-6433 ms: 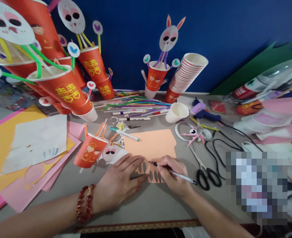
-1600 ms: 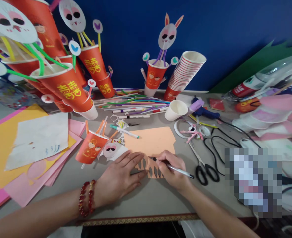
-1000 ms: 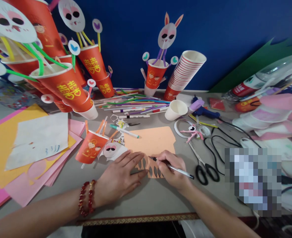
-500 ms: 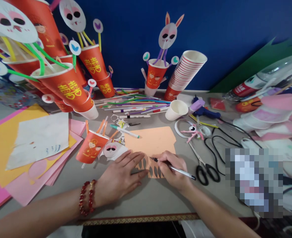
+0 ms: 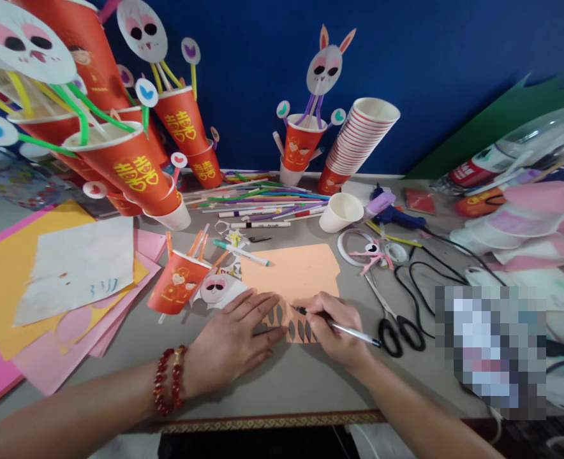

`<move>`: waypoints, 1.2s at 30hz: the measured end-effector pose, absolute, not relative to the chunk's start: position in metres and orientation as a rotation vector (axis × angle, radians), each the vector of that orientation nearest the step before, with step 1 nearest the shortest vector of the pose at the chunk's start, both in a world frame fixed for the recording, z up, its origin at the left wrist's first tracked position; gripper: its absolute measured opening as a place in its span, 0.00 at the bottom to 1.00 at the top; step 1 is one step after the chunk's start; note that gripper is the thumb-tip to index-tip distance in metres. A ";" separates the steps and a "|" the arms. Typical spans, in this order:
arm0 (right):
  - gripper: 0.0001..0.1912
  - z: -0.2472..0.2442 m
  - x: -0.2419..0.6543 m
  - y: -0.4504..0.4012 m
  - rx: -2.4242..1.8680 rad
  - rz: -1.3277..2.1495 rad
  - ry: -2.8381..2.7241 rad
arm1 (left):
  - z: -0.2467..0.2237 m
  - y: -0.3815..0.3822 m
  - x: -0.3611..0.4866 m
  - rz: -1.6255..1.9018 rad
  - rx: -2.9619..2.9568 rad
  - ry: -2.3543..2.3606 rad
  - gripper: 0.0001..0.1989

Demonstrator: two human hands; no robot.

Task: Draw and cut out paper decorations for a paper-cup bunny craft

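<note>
A sheet of orange paper (image 5: 301, 268) lies on the table with several leaf-shaped holes cut along its near part. My left hand (image 5: 238, 338) rests flat on its left side, fingers spread over the holes; two strands of red beads circle that wrist. In my right hand (image 5: 337, 325) is a pen (image 5: 353, 333), its tip at the paper just above the holes. A green-capped marker (image 5: 244, 254) lies across the sheet's upper left corner. Left of the sheet are a paper bunny face (image 5: 214, 290) and a tilted red paper cup (image 5: 179, 284) with orange straws.
Scissors (image 5: 392, 322) lie open right of the paper, near a tape roll (image 5: 351, 247) and a blue glue gun (image 5: 397, 217) with its black cord. Pens and pipe cleaners (image 5: 263, 197) spread behind. Stacked cups (image 5: 363, 140) stand at the back; coloured paper sheets (image 5: 4, 280) lie left.
The pen in my right hand has shifted very slightly to the right and changed its tilt a little. My left hand stays on the paper.
</note>
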State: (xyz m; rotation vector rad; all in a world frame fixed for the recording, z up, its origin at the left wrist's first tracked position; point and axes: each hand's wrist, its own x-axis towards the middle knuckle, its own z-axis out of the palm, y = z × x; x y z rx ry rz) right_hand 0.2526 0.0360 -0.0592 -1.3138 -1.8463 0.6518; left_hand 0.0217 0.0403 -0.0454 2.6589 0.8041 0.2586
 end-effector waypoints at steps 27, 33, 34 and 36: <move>0.11 -0.053 0.251 0.035 -1.240 0.750 -1.828 | -0.046 0.042 0.022 0.268 2.676 0.808 0.18; 0.11 -0.053 0.252 0.034 -1.245 0.778 -1.829 | -0.046 0.041 0.022 0.295 2.669 0.804 0.18; 0.11 -0.053 0.252 0.034 -1.248 0.788 -1.831 | -0.045 0.041 0.022 0.298 2.669 0.806 0.19; 0.10 -0.052 0.252 0.034 -1.241 0.805 -1.835 | -0.045 0.041 0.022 0.293 2.668 0.806 0.19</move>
